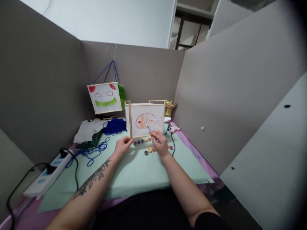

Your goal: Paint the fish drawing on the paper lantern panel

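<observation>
A paper lantern with a wooden frame stands upright on the green-covered table, a red fish outline partly coloured orange on its front panel. My right hand pinches a thin blue paintbrush, its tip at the fish's body. At the lantern's lower left corner, my left hand has its fingers closed on the frame. Between and beside my hands lie several small open paint pots, among them a dark one, an orange one and a red one.
A finished-looking lantern hangs at the back left by blue cords. Blue yarn, white cloth or paper and a power strip with black cables lie left. A pink glue gun lies right. Grey partitions surround the table.
</observation>
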A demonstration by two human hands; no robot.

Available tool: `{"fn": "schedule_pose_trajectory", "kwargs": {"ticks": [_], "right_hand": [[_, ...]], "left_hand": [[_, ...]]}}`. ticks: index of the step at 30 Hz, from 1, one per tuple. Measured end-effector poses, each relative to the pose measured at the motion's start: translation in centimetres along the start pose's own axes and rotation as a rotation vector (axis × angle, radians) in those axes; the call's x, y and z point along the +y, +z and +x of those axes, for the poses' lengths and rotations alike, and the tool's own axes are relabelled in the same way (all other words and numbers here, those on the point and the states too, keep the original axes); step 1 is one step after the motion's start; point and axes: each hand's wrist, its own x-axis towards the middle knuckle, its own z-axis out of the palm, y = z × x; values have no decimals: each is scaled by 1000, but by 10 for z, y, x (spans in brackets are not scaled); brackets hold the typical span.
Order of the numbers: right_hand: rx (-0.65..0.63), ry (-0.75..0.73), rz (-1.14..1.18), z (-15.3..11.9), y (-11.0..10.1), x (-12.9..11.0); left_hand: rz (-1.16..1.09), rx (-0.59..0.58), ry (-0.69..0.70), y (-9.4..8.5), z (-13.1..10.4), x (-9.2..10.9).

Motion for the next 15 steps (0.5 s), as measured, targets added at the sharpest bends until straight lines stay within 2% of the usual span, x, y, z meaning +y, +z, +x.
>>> {"fn": "schedule_pose_trajectory", "kwargs": {"ticks": [5, 9, 12, 15], "right_hand": [[-133, -32, -115, -2, 6, 1], [-152, -29, -86, -4, 3, -3], [-107, -2, -5, -6, -3, -6], [4, 34, 40, -4, -6, -9]], "left_hand": [[-30, -4, -18, 1, 0, 0], [-25, -5, -16, 0, 0, 1], [-10, 1, -7, 0, 0, 2], [-9, 2, -3, 0, 0, 2]]}}
